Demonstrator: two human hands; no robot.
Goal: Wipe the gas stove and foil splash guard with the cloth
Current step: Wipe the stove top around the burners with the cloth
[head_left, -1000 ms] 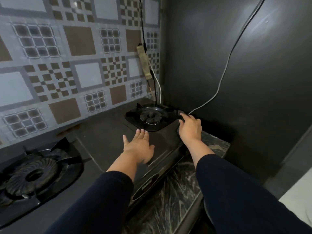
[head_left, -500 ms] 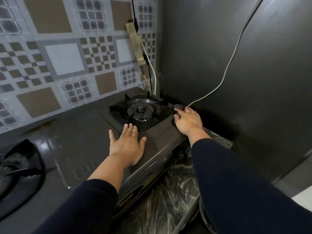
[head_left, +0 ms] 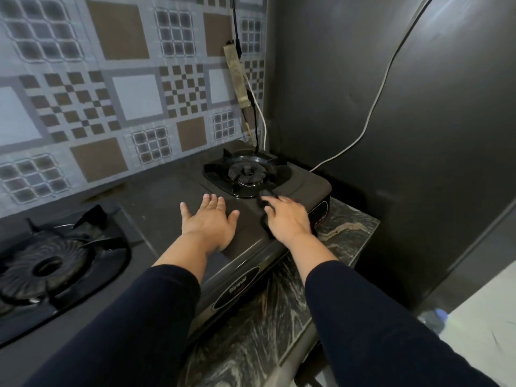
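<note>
A dark two-burner gas stove (head_left: 173,191) lies across the counter, with its right burner (head_left: 247,174) ahead and its left burner (head_left: 53,263) at the near left. My right hand (head_left: 287,219) presses a dark cloth (head_left: 265,199) onto the stove top just in front of the right burner; most of the cloth is hidden under the palm. My left hand (head_left: 209,222) rests flat and empty on the stove top beside it, fingers spread. The patterned foil splash guard (head_left: 125,88) covers the wall behind the stove.
A dark panel (head_left: 391,107) stands close on the right, with a white cable (head_left: 371,118) running down it to the stove's back corner. A taped strip and wires (head_left: 240,79) hang at the wall corner. The marble counter edge (head_left: 349,230) shows under the stove.
My right hand has slid with the cloth from the stove's far right edge toward me and left, to just in front of the right burner. My left hand stays flat on the stove.
</note>
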